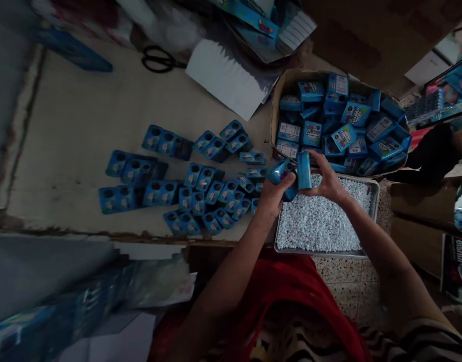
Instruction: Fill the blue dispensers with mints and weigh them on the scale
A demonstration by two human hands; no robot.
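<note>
My left hand (273, 193) is closed around a dark blue, partly hidden box (281, 172), thumb on top. Close beside it, my right hand (325, 177) grips a small blue candy box (304, 171) between thumb and fingers, its narrow side turned up. Both hands hover over the near-left corner of a metal tray (325, 254) full of small pale pellets (325, 226). Just beyond the hands stands a large cardboard carton (277, 108) heaped with blue candy boxes (344, 137).
Rows of blue boxes with round holes (204, 178) stand on the table (76, 115) to the left. White sheets (227, 75) and black scissors (158, 59) lie farther back. A flat blue piece (74, 49) is at the far left; brown cartons (415, 206) stand at right.
</note>
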